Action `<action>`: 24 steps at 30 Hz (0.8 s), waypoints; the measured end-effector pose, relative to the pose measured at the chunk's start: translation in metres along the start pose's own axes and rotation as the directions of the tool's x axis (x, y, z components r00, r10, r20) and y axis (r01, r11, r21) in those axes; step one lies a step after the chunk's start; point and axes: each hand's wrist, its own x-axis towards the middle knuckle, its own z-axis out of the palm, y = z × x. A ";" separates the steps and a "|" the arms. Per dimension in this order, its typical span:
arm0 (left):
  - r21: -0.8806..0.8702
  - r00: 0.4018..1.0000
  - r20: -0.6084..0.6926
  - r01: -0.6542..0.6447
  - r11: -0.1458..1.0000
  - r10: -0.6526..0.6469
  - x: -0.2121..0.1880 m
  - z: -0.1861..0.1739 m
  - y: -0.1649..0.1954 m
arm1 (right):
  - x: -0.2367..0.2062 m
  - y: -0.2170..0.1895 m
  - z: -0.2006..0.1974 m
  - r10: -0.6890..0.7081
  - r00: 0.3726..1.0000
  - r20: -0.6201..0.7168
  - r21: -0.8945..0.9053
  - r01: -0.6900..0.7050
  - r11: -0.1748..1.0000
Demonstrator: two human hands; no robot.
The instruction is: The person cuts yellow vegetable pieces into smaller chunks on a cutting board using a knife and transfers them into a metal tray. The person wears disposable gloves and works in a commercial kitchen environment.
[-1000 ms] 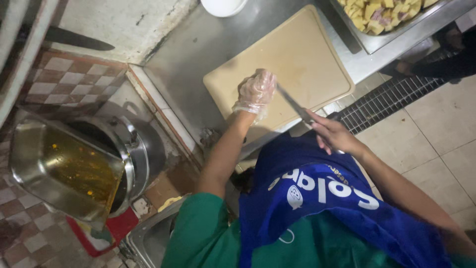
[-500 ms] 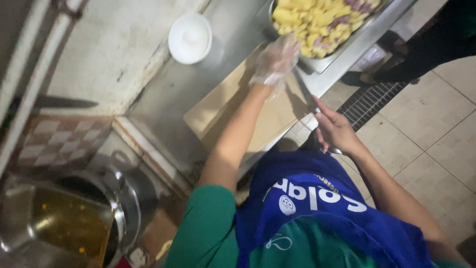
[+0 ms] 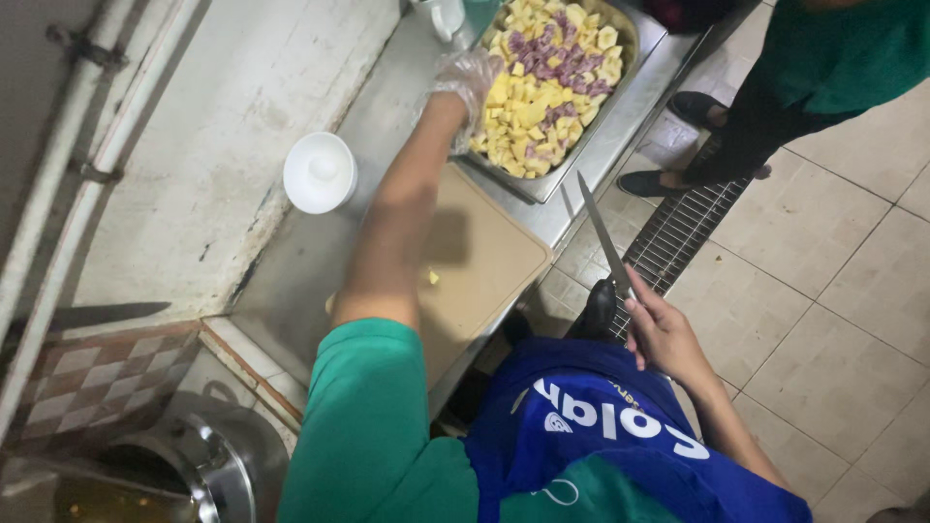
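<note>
Counter: left hand [image 3: 467, 79] now perhaps touching tray [image 3: 542, 184]

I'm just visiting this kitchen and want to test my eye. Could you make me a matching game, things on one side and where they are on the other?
Things:
1. knife
2. metal tray of cut yellow and purple pieces
3. white bowl
4. cutting board

Places:
A. upside down on the steel counter, near the wall
B. under the person's outstretched forearm
C. held in the right hand, blade pointing away
D. under the gloved left hand

Pairs: 1-C, 2-D, 3-A, 4-B
</note>
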 end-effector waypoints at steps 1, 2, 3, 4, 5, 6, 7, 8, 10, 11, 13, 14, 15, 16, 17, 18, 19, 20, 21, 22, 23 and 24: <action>0.050 0.999 -0.048 0.021 0.999 -0.019 0.000 0.002 0.003 | 0.000 0.003 -0.002 -0.011 1.000 -0.001 0.010 0.011 1.000; 0.095 0.995 -0.096 0.043 0.995 -0.034 -0.003 0.005 0.006 | -0.001 0.005 -0.004 -0.019 1.000 -0.003 0.020 0.019 1.000; 0.137 0.989 -0.142 0.066 0.988 -0.046 -0.010 0.006 0.011 | -0.002 0.006 -0.005 -0.006 1.000 -0.002 0.002 0.006 1.000; 0.148 0.995 -0.079 0.068 0.987 -0.056 -0.018 0.005 0.015 | -0.002 0.006 -0.007 0.003 1.000 0.000 -0.016 -0.003 1.000; 0.160 0.998 -0.019 0.070 0.985 -0.068 -0.026 0.003 0.018 | -0.002 0.005 -0.007 0.008 1.000 0.001 -0.035 -0.008 0.999; 0.172 0.996 0.037 0.073 0.982 -0.081 -0.031 -0.002 0.020 | -0.002 0.004 -0.007 0.008 1.000 0.007 -0.042 -0.008 0.999; 0.118 0.991 0.064 0.111 0.987 -0.119 -0.035 -0.006 0.021 | -0.002 0.003 -0.006 0.007 1.000 0.016 -0.047 -0.006 0.999; 0.064 0.983 0.092 0.152 0.986 -0.158 -0.038 -0.010 0.020 | -0.002 0.001 -0.005 0.006 1.000 0.026 -0.054 -0.005 0.999; -0.035 0.963 0.140 0.238 0.971 -0.231 -0.041 -0.013 0.015 | -0.001 -0.004 -0.002 0.025 0.999 0.036 -0.058 -0.022 0.998; -0.075 0.950 0.159 0.283 0.956 -0.269 -0.042 -0.013 0.009 | 0.000 -0.006 0.000 0.035 0.998 0.046 -0.063 -0.032 0.997; -0.165 0.945 0.096 0.325 0.931 -0.313 -0.050 -0.005 -0.004 | 0.001 -0.009 0.003 -0.005 0.998 0.065 -0.107 0.012 0.994; -0.213 0.946 0.015 0.320 0.923 -0.325 -0.055 0.001 -0.014 | 0.000 -0.010 0.006 -0.020 0.997 0.078 -0.127 0.030 0.991; -0.263 0.938 -0.062 0.315 0.912 -0.342 -0.067 0.009 -0.021 | 0.001 -0.010 0.008 -0.164 0.982 0.089 -0.264 0.182 0.947; -0.320 0.930 -0.078 0.319 0.892 -0.360 -0.085 0.019 -0.027 | 0.002 -0.011 0.011 -0.296 0.946 0.129 -0.392 0.323 0.862; -0.375 0.919 -0.085 0.329 0.867 -0.386 -0.108 0.031 -0.034 | 0.003 -0.011 0.016 -0.410 0.890 0.198 -0.496 0.452 0.741; -0.423 0.904 -0.090 0.345 0.838 -0.418 -0.135 0.041 -0.041 | 0.004 -0.009 0.025 -0.331 0.903 0.275 -0.558 0.430 0.710; -0.453 0.868 0.015 0.449 0.771 -0.496 -0.161 0.051 -0.045 | 0.008 -0.009 0.033 -0.254 0.905 0.341 -0.617 0.420 0.665; -0.473 0.822 0.113 0.539 0.697 -0.559 -0.187 0.060 -0.047 | 0.014 -0.010 0.043 -0.178 0.903 0.391 -0.675 0.413 0.611; -0.485 0.767 0.212 0.621 0.616 -0.606 -0.215 0.071 -0.043 | 0.021 -0.010 0.055 -0.174 0.864 0.473 -0.661 0.478 0.578; -0.477 0.759 0.236 0.635 0.608 -0.607 -0.245 0.081 -0.035 | 0.029 -0.010 0.069 -0.165 0.817 0.553 -0.638 0.543 0.546; -0.467 0.749 0.254 0.649 0.600 -0.612 -0.276 0.088 -0.029 | 0.036 -0.009 0.082 -0.158 0.759 0.631 -0.606 0.610 0.511; -0.460 0.741 0.266 0.659 0.595 -0.616 -0.305 0.093 -0.021 | 0.043 -0.010 0.093 -0.203 0.707 0.677 -0.558 0.673 0.485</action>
